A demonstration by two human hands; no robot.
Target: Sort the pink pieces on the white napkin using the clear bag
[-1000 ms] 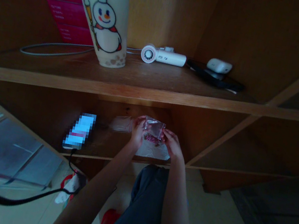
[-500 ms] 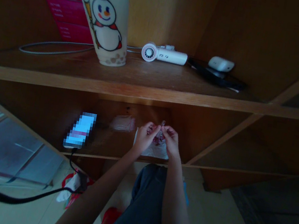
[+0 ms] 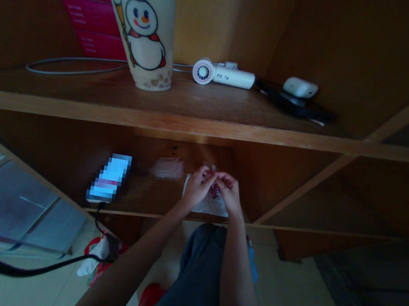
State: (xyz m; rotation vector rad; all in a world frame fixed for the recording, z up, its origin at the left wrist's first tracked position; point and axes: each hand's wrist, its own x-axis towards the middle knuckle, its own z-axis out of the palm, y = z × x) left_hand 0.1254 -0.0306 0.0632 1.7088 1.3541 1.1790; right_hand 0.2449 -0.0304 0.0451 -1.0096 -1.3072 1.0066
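Observation:
On the lower shelf my left hand [image 3: 198, 184] and my right hand [image 3: 230, 192] meet at the fingertips. My left fingers are closed around what looks like a small clear plastic bag [image 3: 213, 167], whose end pokes up above them. Thumb and fingers of my right hand are pinched together against the left fingertips; what is between them is too small to tell. Beneath the hands lies a white sheet or bag [image 3: 211, 207], and small dark-pink pieces [image 3: 215, 189] show between the hands. A clear packet with a pinkish edge [image 3: 169, 168] lies to the left.
A lit phone [image 3: 109, 178] with a black cable [image 3: 29, 270] stands at the lower shelf's left. On the upper shelf [image 3: 201, 126] are a tall snowman drink cup [image 3: 146, 32], a white handheld fan [image 3: 222, 75], and a white case [image 3: 300, 88] on a flat black item [image 3: 315, 111].
Both hands have shifted slightly, the right one leftward and closer to the left. The clear bag end has moved left, now behind the left fingers.

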